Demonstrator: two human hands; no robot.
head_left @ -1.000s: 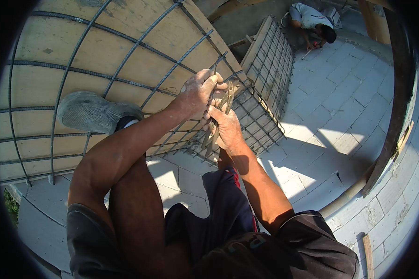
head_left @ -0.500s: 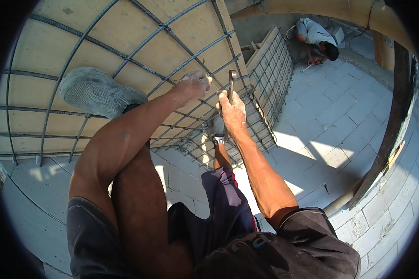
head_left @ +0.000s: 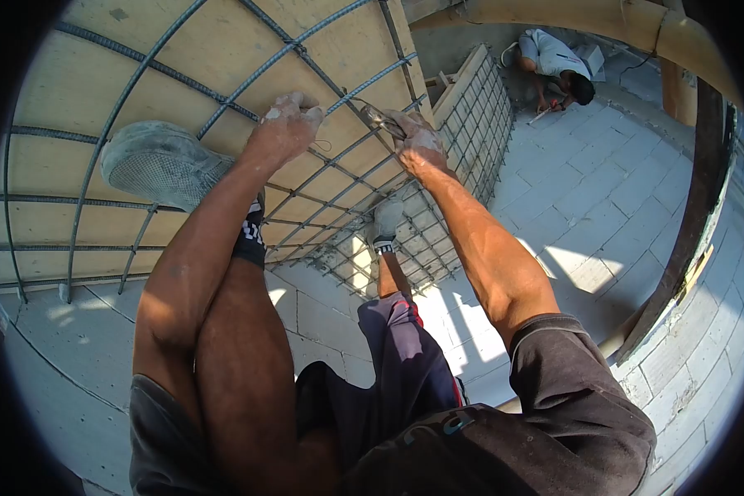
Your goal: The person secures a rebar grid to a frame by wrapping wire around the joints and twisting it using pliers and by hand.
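A curved mat of ribbed rebar (head_left: 256, 74) stands against tan wooden panels. My left hand (head_left: 289, 128) is closed in front of its bars. From beneath the fingers sticks out a thin, bent tie wire (head_left: 322, 146). To its right, my right hand (head_left: 420, 142) is wrapped around metal pincers (head_left: 379, 118), whose head points up and left at a rebar crossing. Most of the tool is hidden by the fingers. I cannot tell whether its jaws touch the bar.
My raised shoe (head_left: 165, 165) rests on the mat at left; my other foot (head_left: 386, 221) is lower, among the bars. A second mesh (head_left: 479, 124) continues to the right. A co-worker (head_left: 558, 62) crouches over the pale block floor (head_left: 587, 182). A curved dark beam (head_left: 707, 215) borders the right.
My left hand has moved left and up, away from my right hand. My right hand has risen, and the pincers have swung from upright to pointing left at the bars.
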